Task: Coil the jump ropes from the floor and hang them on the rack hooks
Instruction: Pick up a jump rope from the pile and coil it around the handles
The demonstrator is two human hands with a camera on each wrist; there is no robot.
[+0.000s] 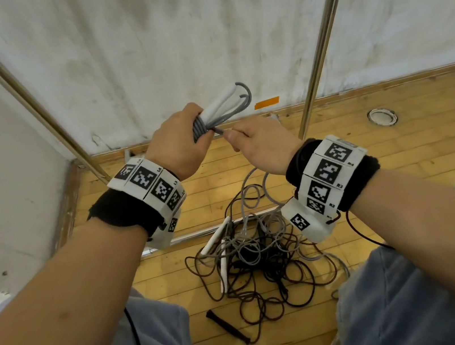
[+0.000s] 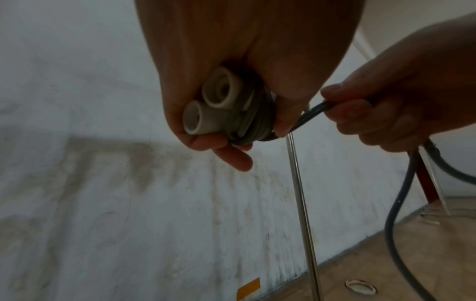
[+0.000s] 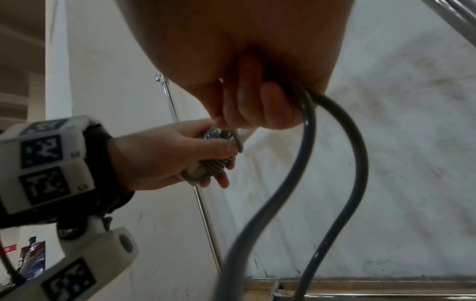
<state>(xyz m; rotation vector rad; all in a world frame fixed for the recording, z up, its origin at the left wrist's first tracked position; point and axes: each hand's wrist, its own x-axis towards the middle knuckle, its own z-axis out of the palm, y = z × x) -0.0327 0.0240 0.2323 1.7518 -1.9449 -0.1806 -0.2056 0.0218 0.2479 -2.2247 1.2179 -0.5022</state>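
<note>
My left hand [image 1: 178, 142] grips a grey jump rope [image 1: 221, 110] bundled with its two white handles [image 2: 208, 101], several turns of cord wound round them. My right hand [image 1: 260, 140] pinches the loose end of that grey cord [image 2: 313, 112] right beside the bundle. From the right hand a loop of the same cord [image 3: 332, 163] hangs down. Both hands are held at chest height in front of a rack's metal poles [image 1: 321, 38]. On the floor below lies a tangle of jump ropes [image 1: 263, 256], grey and dark brown, with white handles [image 1: 216, 239] and a black handle [image 1: 228, 325]. No hooks are in view.
A dirty white wall [image 1: 170, 47] stands behind the rack, with an orange tape strip [image 1: 266, 103] near its base. The floor [image 1: 399, 175] is wood with a round metal fitting [image 1: 383, 117]. A second slanted pole [image 1: 13, 87] runs at the left. My knees frame the rope pile.
</note>
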